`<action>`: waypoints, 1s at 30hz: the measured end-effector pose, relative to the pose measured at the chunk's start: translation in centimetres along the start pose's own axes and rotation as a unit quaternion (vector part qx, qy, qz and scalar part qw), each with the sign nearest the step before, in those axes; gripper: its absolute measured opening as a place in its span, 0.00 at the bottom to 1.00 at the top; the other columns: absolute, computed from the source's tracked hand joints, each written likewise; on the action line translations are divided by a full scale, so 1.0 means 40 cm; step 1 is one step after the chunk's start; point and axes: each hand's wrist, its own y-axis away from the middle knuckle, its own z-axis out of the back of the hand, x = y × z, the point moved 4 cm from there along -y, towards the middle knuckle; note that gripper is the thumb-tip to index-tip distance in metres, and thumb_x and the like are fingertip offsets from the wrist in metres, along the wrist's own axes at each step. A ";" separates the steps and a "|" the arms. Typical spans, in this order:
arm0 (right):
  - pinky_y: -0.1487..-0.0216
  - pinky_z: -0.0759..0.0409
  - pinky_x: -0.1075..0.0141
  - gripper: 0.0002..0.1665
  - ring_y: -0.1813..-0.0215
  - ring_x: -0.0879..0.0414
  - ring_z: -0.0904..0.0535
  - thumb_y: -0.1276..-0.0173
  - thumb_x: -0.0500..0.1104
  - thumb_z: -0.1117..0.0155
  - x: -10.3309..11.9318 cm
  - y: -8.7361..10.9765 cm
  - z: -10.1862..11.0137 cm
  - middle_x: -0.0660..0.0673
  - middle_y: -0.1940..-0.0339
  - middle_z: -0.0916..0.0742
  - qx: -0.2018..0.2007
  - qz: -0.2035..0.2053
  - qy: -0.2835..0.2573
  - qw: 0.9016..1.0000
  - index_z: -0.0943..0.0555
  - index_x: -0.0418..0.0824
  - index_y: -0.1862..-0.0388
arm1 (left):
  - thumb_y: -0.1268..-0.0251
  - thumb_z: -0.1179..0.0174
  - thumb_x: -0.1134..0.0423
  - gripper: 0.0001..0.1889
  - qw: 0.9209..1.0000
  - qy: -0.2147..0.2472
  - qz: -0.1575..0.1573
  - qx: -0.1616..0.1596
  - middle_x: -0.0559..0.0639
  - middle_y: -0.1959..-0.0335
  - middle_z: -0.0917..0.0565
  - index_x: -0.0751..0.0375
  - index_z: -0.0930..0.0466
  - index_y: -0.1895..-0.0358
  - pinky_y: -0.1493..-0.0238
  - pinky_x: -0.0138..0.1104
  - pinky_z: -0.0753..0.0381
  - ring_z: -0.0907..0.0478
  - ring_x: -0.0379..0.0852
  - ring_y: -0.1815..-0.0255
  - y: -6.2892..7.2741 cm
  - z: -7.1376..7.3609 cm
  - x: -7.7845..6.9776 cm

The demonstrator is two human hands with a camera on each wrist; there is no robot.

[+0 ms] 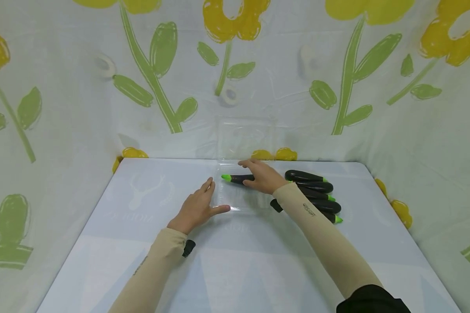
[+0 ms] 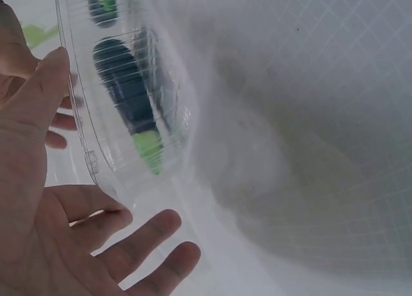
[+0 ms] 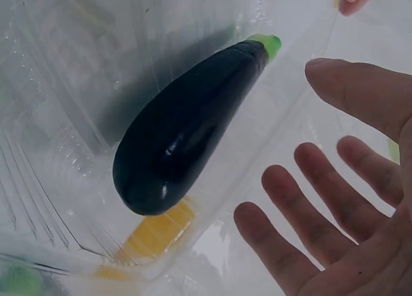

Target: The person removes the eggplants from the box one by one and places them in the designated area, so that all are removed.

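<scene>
A dark eggplant [image 1: 240, 178] with a bright green stem end lies in a clear plastic box [image 1: 240, 201], its stem pointing left. Over the box is my right hand [image 1: 263, 177], hiding the eggplant's thick end in the head view. In the right wrist view that whole eggplant [image 3: 187, 129] shows, with the spread fingers [image 3: 328, 193] apart from it and holding nothing. My left hand [image 1: 197, 206] is at the box's near left corner, thumb and fingers spread along its edges. The left wrist view has its thumb [image 2: 48, 83] right at the clear rim.
Several more eggplants [image 1: 317, 204] lie side by side on the table [image 1: 250, 252], right of the box and partly behind my right forearm. The box's clear lid [image 1: 246, 137] stands raised at the back, against a flower-printed cloth [image 1: 266, 87] surrounding the table.
</scene>
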 end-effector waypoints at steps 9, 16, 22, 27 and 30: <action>0.30 0.28 0.50 0.35 0.33 0.47 0.25 0.30 0.45 0.29 -0.009 -0.013 -0.034 0.43 0.31 0.22 0.046 -0.015 0.017 0.999 0.29 0.46 0.26 | 0.38 0.37 0.31 0.55 1.000 0.012 0.009 0.008 0.59 0.17 0.49 0.69 0.47 0.21 0.31 0.59 0.33 0.34 0.68 0.28 0.001 0.000 0.001; 0.30 0.27 0.52 0.33 0.35 0.49 0.24 0.29 0.47 0.29 -0.019 -0.021 -0.047 0.42 0.32 0.21 0.067 -0.040 0.046 0.996 0.26 0.47 0.27 | 0.37 0.38 0.31 0.54 1.000 0.006 0.008 0.008 0.59 0.18 0.48 0.68 0.45 0.21 0.31 0.58 0.32 0.30 0.68 0.31 -0.001 -0.002 0.003; 0.30 0.28 0.51 0.29 0.33 0.48 0.25 0.29 0.45 0.30 -0.023 -0.023 -0.047 0.42 0.32 0.20 0.076 -0.042 0.058 0.995 0.23 0.46 0.30 | 0.38 0.38 0.31 0.54 1.000 0.004 0.009 0.008 0.59 0.18 0.48 0.68 0.45 0.21 0.30 0.59 0.33 0.33 0.67 0.29 -0.002 -0.001 0.003; 0.31 0.26 0.52 0.27 0.34 0.49 0.25 0.30 0.43 0.29 -0.025 -0.026 -0.050 0.43 0.34 0.19 0.084 -0.035 0.077 0.993 0.20 0.46 0.33 | 0.38 0.38 0.31 0.55 1.000 0.004 0.009 0.009 0.59 0.18 0.48 0.68 0.46 0.21 0.29 0.58 0.34 0.34 0.67 0.27 -0.001 -0.002 0.003; 0.32 0.26 0.52 0.26 0.35 0.49 0.24 0.31 0.43 0.29 -0.029 -0.025 -0.054 0.44 0.36 0.18 0.097 -0.036 0.084 0.991 0.19 0.46 0.34 | 0.37 0.38 0.31 0.55 1.000 0.003 0.008 0.012 0.59 0.18 0.49 0.69 0.46 0.21 0.29 0.57 0.34 0.35 0.66 0.27 -0.001 -0.003 0.004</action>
